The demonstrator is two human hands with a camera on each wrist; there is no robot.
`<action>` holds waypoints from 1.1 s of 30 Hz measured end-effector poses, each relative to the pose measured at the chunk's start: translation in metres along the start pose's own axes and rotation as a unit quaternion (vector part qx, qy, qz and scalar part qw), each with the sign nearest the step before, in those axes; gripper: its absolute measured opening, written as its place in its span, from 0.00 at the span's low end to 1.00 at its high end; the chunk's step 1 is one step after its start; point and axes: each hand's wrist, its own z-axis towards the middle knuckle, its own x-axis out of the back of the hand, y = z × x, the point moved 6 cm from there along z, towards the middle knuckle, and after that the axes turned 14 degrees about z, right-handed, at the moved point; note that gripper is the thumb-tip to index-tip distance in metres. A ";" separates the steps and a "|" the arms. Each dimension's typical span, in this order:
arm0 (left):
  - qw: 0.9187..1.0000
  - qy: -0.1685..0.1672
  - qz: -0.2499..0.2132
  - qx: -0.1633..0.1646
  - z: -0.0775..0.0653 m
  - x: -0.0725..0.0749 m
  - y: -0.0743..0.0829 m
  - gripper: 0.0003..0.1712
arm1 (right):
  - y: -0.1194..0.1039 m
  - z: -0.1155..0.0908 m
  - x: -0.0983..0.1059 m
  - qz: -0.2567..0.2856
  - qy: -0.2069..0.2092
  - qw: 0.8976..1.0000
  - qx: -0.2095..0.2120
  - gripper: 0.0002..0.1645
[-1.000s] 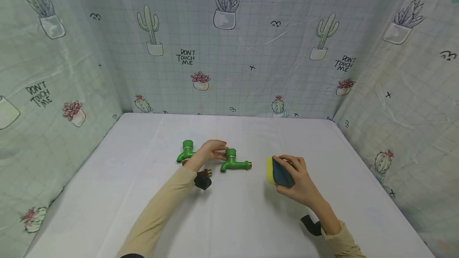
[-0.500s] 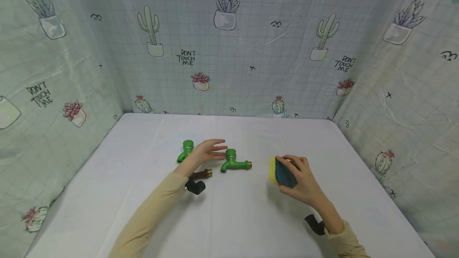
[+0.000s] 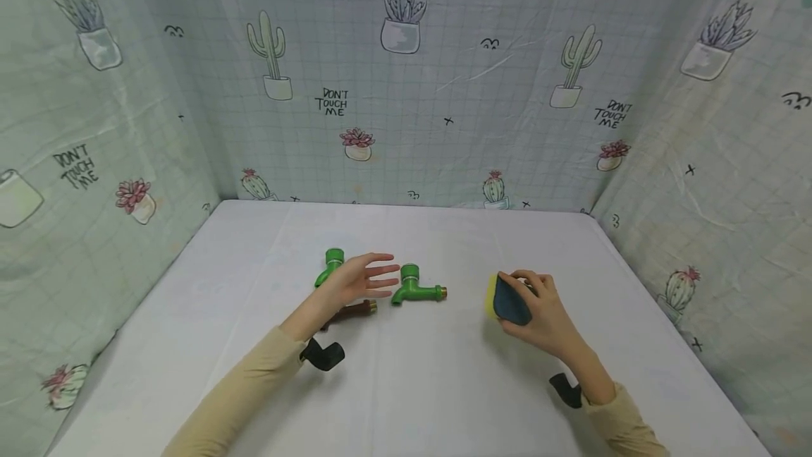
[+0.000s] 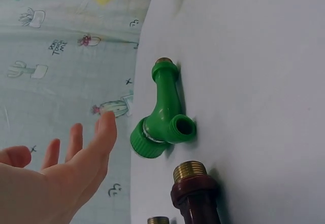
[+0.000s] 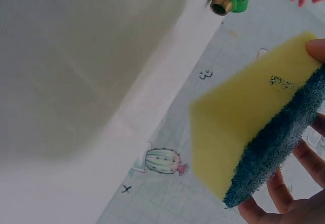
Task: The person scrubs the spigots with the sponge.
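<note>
My left hand [image 3: 357, 281] hovers with spread, fairly straight fingers just left of a green plastic tap [image 3: 420, 293], holding nothing. In the left wrist view that tap [image 4: 167, 104] lies on the table with its spout mouth toward the camera. Under the left forearm lie a second green tap [image 3: 333, 258] and a dark brown tap [image 3: 357, 310], both partly covered by the hand. My right hand [image 3: 553, 321] pinches a yellow sponge with a dark scouring side [image 3: 510, 300] between thumb and fingers, above the table. In the right wrist view the sponge [image 5: 244, 112] stands tilted.
A white-covered table [image 3: 431, 386] spreads beneath both arms. Cloth walls [image 3: 412, 90] printed with cacti enclose it at the back and sides. Black wrist mounts [image 3: 325, 356] hang at both wrists.
My left hand has drawn back a little toward the lower left from the right green tap, its fingers spreading. The right hand has shifted slightly to the right with the sponge.
</note>
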 end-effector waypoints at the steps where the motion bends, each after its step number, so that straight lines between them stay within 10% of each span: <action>1: 1.000 0.005 0.014 -0.008 -0.003 0.000 -0.001 0.27 | 0.002 0.001 0.000 -0.004 -0.002 1.000 -0.001 0.46; 11: 0.980 0.071 0.167 -0.076 -0.046 0.001 -0.008 0.24 | 0.033 0.007 0.001 -0.042 -0.015 0.999 -0.026 0.47; 15: 0.960 0.081 0.244 -0.112 -0.059 -0.002 -0.009 0.22 | 0.045 0.009 -0.001 -0.048 -0.028 0.997 -0.051 0.45; 25: 0.839 0.153 0.455 -0.255 -0.078 -0.020 -0.004 0.15 | 0.076 0.010 -0.021 -0.094 -0.129 0.975 -0.151 0.43; 33: 0.740 0.192 0.576 -0.290 -0.082 -0.037 -0.009 0.18 | 0.087 0.014 -0.031 -0.106 -0.177 0.961 -0.186 0.43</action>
